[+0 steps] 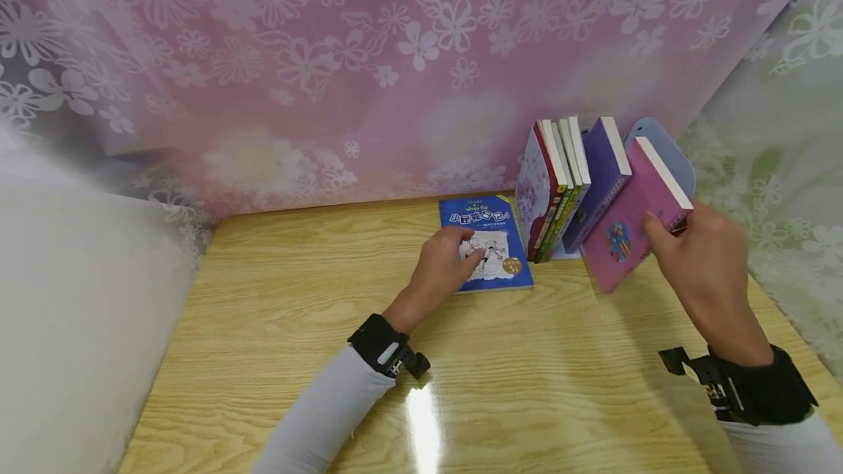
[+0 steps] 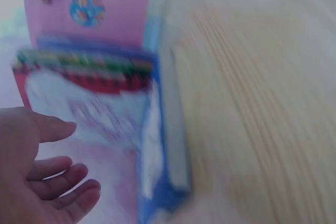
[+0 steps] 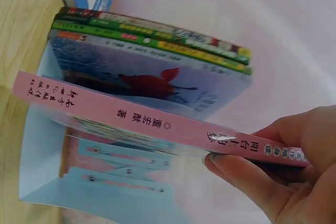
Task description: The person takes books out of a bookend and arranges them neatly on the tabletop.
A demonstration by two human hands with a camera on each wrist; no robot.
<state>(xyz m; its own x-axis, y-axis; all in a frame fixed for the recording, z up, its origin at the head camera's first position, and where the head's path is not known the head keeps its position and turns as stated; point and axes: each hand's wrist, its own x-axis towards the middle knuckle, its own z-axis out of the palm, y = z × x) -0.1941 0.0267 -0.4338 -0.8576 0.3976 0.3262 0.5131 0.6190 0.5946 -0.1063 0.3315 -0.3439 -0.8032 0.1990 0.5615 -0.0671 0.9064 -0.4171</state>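
Observation:
My right hand (image 1: 711,269) grips a pink book (image 1: 635,218) near one end, thumb on the cover. The book leans at a slant beside a purple book (image 1: 596,174); its spine (image 3: 152,123) shows in the right wrist view. A light blue bookend (image 1: 668,148) stands behind it. My left hand (image 1: 437,265) is over a blue book (image 1: 507,229) lying flat on the table, its fingers loosely bent with nothing between them. In the left wrist view, thumb and fingers of the left hand (image 2: 47,166) are apart. Whether it touches the blue book cannot be told.
Several thin books (image 1: 569,167) stand upright between the blue book and the purple one, the outermost with a red and white cover (image 1: 532,189). The bookend's folding crossbars (image 3: 128,170) show low in the right wrist view. Pink floral cloth (image 1: 369,93) hangs behind the wooden table (image 1: 296,276).

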